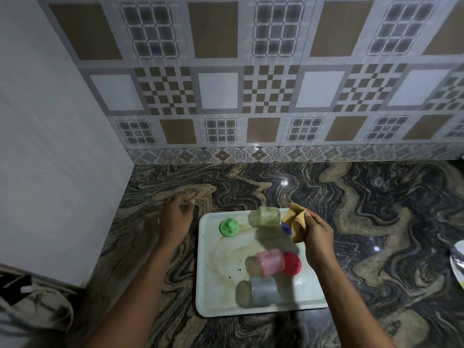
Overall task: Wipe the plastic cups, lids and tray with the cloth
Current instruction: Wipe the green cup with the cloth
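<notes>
Cloth pinched in right hand's fingers above tray.

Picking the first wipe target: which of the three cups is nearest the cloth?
The green cup at the tray's far edge, lying just beside the cloth in the right hand; the pink cup and grey cup lie nearer the camera.

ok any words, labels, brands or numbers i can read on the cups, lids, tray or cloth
None can be read.
The green cup, pink cup, grey cup, green lid and red lid show no print, only dark specks on some.
The tray and cloth carry no lettering.
The wall tiles bear patterns, not letters.
</notes>
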